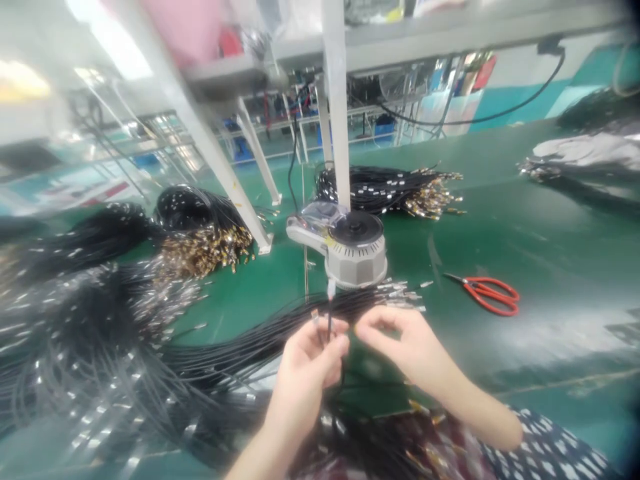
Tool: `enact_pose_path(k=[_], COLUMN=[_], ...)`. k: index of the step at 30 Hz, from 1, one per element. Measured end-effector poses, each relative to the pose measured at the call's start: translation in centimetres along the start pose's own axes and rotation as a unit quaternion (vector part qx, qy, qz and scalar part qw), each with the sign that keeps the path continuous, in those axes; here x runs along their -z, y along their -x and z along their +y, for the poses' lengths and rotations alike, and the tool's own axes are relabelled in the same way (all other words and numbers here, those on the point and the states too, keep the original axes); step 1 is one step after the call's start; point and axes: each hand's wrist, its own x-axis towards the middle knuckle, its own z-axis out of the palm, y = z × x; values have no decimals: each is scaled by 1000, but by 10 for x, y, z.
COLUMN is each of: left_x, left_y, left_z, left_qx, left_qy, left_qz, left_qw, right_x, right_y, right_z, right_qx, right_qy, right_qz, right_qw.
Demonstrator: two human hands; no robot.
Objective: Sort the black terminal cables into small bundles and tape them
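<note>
My left hand (307,367) is closed around a thin black cable (329,317), whose end with a pale tip points upward above the fingers. A second short end shows beside it at the fingertips. Just to the right, my right hand (400,337) has its thumb and forefinger pinched together near the left fingertips. Something small and yellowish may be between them, but it is too blurred to name. Behind both hands lies a bundle of black cables (270,330) with pale ends. More cables (365,433) with brass-coloured ends lie over my lap, partly blurred.
A white tape dispenser (356,265) with a black round top stands beyond my hands. Red-handled scissors (493,295) lie on the green table (530,240) at right. Cable bundles (390,190) lie behind and at left (200,233). White shelf posts (336,100) rise from the table.
</note>
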Motion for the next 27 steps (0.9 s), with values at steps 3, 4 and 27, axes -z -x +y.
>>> enact_pose_path(k=[3, 4, 27], left_x=[-2, -2, 0], left_y=[-1, -2, -7], left_z=[0, 0, -9], left_qx=[-17, -25, -94], left_qy=[12, 10, -42], left_qz=[23, 27, 73], left_qw=[1000, 999, 992], right_x=[4, 5, 2], right_y=[-6, -7, -20], right_z=[-2, -3, -17], right_qx=[-3, -2, 29], right_qy=[-9, -9, -13], right_qz=[8, 0, -70], right_qw=[1000, 1000, 997])
